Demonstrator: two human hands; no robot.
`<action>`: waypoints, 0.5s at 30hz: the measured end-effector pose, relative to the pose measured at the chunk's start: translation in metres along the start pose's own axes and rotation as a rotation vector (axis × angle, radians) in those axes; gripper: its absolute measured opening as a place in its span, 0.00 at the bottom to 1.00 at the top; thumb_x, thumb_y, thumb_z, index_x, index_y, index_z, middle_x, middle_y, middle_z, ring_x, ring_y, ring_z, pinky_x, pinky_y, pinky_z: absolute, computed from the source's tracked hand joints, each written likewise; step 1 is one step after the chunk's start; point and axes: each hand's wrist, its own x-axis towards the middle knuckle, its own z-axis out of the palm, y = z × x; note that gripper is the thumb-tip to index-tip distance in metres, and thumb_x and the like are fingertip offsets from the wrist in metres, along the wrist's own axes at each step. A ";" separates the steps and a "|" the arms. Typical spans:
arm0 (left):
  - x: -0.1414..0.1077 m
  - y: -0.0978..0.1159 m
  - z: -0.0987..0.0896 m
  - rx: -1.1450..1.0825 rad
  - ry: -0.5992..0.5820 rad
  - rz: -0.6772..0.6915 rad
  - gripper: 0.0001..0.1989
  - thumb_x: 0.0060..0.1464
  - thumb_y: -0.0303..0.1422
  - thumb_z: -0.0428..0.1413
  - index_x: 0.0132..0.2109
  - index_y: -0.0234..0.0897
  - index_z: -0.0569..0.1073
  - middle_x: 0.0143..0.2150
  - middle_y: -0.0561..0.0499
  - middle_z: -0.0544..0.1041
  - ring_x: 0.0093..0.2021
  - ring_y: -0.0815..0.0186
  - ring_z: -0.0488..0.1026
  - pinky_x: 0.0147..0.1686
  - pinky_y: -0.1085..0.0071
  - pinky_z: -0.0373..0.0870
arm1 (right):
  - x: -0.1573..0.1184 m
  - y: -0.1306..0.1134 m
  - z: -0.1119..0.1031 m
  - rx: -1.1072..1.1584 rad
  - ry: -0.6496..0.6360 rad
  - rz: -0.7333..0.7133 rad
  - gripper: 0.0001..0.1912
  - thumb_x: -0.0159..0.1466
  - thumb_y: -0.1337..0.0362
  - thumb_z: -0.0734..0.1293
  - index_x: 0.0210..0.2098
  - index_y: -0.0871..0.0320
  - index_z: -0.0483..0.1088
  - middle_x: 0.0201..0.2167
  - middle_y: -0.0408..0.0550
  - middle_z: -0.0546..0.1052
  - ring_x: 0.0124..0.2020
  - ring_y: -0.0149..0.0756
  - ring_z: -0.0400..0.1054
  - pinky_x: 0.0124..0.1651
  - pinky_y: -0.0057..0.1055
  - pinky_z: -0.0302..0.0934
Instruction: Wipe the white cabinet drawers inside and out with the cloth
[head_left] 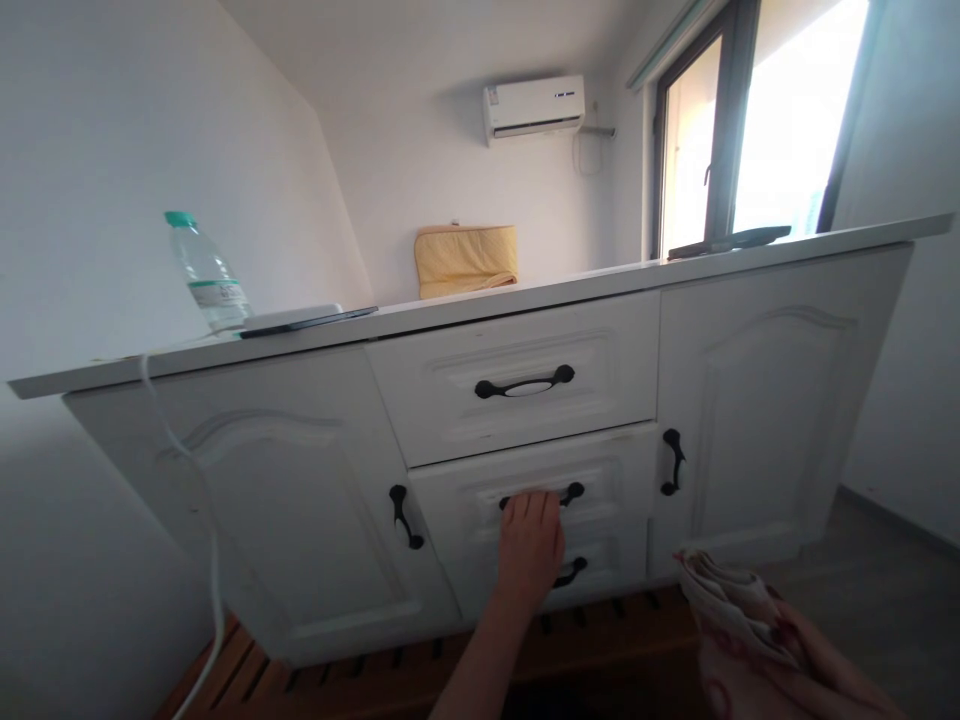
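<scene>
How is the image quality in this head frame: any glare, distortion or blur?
Head view: the dark-framed window is blown out to white; wide-angle distortion tilts the white wooden cabinet; the left hand on the black middle drawer handle is fairly sharp; the patterned cloth at the lower right looks soft.

Single head-worn view, set low and close in front of the white cabinet (pixel 525 450), looking forward and slightly up so the cabinet's top edge runs tilted across mid-frame. Above and behind the cabinet: far wall with air conditioner (pixel 534 106), window (pixel 757 120) to its right. Below the cabinet front, the person's own arms enter from the bottom edge.
</scene>
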 end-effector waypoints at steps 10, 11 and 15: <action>-0.030 0.006 0.027 0.010 0.299 0.019 0.29 0.57 0.23 0.55 0.66 0.42 0.66 0.64 0.45 0.71 0.63 0.56 0.67 0.62 0.57 0.70 | 0.034 -0.117 0.068 0.054 0.441 -0.347 0.29 0.62 0.47 0.68 0.58 0.53 0.69 0.51 0.51 0.77 0.53 0.50 0.71 0.60 0.51 0.64; -0.052 0.010 0.034 -0.007 0.320 -0.022 0.29 0.58 0.23 0.55 0.66 0.42 0.67 0.63 0.45 0.72 0.63 0.58 0.67 0.61 0.59 0.71 | 0.046 -0.125 0.074 0.008 0.502 -0.425 0.27 0.63 0.50 0.67 0.59 0.54 0.69 0.49 0.51 0.75 0.52 0.50 0.69 0.60 0.52 0.62; -0.168 0.023 0.068 -0.067 0.045 -0.291 0.31 0.58 0.29 0.59 0.67 0.52 0.67 0.65 0.48 0.74 0.63 0.57 0.71 0.61 0.57 0.74 | 0.104 -0.139 0.110 -0.177 0.625 -0.814 0.26 0.63 0.63 0.62 0.60 0.59 0.72 0.49 0.56 0.70 0.53 0.50 0.63 0.58 0.54 0.59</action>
